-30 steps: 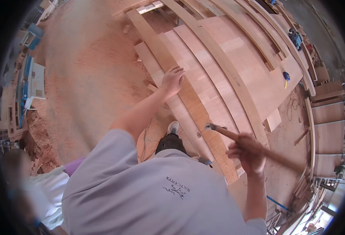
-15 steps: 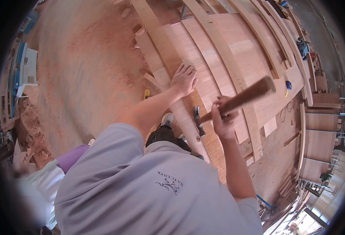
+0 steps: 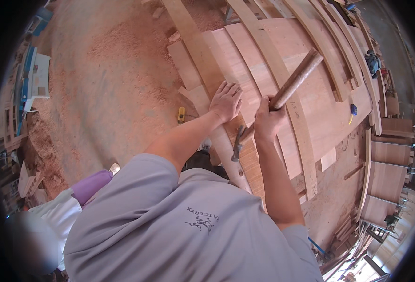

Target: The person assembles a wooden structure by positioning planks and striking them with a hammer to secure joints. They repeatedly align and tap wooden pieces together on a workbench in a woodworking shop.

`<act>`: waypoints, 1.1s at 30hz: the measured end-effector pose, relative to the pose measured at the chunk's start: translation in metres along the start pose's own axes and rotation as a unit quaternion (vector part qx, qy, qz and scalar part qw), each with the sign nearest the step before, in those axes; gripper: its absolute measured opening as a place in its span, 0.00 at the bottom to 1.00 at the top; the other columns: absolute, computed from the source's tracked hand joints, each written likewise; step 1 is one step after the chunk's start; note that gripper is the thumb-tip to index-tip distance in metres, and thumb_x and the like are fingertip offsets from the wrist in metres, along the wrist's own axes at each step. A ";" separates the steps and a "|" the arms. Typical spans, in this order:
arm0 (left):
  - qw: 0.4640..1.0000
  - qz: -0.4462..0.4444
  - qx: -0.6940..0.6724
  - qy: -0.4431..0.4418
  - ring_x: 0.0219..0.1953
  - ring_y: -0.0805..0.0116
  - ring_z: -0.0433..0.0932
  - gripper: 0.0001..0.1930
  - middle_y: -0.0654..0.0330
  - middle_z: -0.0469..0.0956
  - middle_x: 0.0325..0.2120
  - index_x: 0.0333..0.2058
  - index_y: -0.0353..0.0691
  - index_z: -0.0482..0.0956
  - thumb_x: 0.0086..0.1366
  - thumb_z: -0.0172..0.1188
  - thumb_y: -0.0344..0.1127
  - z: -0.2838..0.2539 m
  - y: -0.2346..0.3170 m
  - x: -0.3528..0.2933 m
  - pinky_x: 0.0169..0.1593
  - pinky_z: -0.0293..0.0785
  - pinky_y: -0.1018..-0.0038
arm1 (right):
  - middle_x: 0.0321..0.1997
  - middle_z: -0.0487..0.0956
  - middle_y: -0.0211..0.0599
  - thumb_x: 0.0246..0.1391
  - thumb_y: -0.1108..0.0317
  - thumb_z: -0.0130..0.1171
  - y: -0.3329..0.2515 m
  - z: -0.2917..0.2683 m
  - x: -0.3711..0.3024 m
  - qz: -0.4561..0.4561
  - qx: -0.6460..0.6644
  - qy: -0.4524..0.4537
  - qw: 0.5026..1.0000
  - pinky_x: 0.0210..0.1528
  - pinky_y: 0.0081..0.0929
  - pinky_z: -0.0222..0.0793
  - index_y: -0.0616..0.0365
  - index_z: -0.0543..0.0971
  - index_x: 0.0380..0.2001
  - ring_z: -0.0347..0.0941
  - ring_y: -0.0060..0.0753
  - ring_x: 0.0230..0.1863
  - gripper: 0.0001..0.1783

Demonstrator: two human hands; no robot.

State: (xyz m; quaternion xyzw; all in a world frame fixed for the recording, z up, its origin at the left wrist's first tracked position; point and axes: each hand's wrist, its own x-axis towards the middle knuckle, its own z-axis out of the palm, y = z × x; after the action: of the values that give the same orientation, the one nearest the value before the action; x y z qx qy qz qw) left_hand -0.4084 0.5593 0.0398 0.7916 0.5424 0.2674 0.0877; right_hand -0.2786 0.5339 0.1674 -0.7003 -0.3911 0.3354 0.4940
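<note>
My right hand (image 3: 269, 125) is closed around the wooden handle of a claw hammer (image 3: 293, 84). The handle slants toward the far right, while the dark metal head hangs over the near end of the boards, left of that hand. My left hand (image 3: 226, 102) lies with its fingers stretched out on a long wooden plank (image 3: 195, 49), pressing near where it meets a sheet of plywood (image 3: 217, 49). Close to the hammer head is a strip of ribbed, yellowish board (image 3: 253, 164).
Several long planks (image 3: 264, 40) lie across the plywood. A blue tape measure (image 3: 353, 109) rests at the right, and a yellow-handled tool (image 3: 181, 115) is left of the boards. Sawdust covers the floor (image 3: 104, 89). Another person in purple trousers (image 3: 92, 186) is at lower left.
The hammer has turned in my right hand: its handle points more steeply away, and its head has dropped nearer to me. My left hand stays on the plank. The whole view has shifted slightly.
</note>
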 end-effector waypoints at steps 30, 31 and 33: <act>1.000 0.003 0.008 0.003 0.65 0.55 0.67 0.20 0.56 0.73 0.57 0.53 0.40 0.76 0.62 0.58 0.37 0.002 0.002 0.004 0.73 0.54 0.54 | 0.20 0.72 0.30 0.58 0.75 0.65 -0.096 -0.073 -0.077 -0.181 0.268 -0.194 0.926 0.24 0.21 0.59 0.60 0.71 0.22 0.67 0.20 0.22 0.14; 1.000 0.002 0.010 -0.004 0.66 0.55 0.66 0.21 0.55 0.73 0.58 0.53 0.40 0.77 0.62 0.57 0.38 0.002 0.000 0.003 0.73 0.53 0.54 | 0.19 0.69 0.30 0.66 0.72 0.55 -0.099 -0.084 -0.078 -0.231 0.199 -0.263 0.915 0.21 0.21 0.59 0.57 0.66 0.27 0.63 0.20 0.18 0.12; 1.000 -0.002 0.017 -0.024 0.67 0.55 0.65 0.22 0.54 0.71 0.60 0.54 0.40 0.76 0.63 0.57 0.39 0.001 0.000 0.003 0.74 0.52 0.54 | 0.19 0.69 0.30 0.66 0.72 0.55 -0.101 -0.082 -0.082 -0.254 0.177 -0.261 0.914 0.22 0.21 0.60 0.57 0.66 0.27 0.64 0.20 0.18 0.12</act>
State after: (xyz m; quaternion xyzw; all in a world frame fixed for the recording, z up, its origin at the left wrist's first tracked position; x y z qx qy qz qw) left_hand -0.4076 0.5623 0.0401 0.7981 0.5462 0.2388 0.0875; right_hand -0.2682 0.4474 0.2937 -0.3659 -0.6055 0.4329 0.5586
